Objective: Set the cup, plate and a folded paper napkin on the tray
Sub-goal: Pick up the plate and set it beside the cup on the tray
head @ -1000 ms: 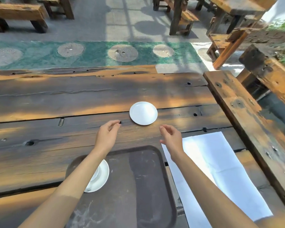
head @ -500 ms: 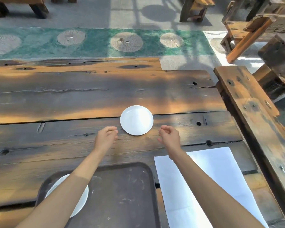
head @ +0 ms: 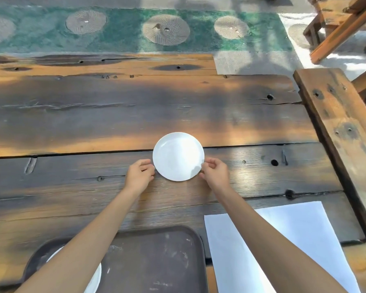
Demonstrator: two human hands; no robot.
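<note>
The left hand [head: 140, 174] and the right hand [head: 215, 172] are set at opposite sides of the white plate [head: 178, 156], fingers curled at its rim; whether the rim is already pinched or only touched cannot be told, and the plate lies flat on the wooden table [head: 114, 115]. The step is best done by slipping fingertips under both edges, lifting level and drawing it back to the tray [head: 156, 261], where bare room is seen right of a white dish [head: 96, 278] largely hidden by the forearm; the unfolded napkin [head: 294, 240] lies just right of the tray, and a raised beam [head: 338, 132] bounds the table's right side.
</note>
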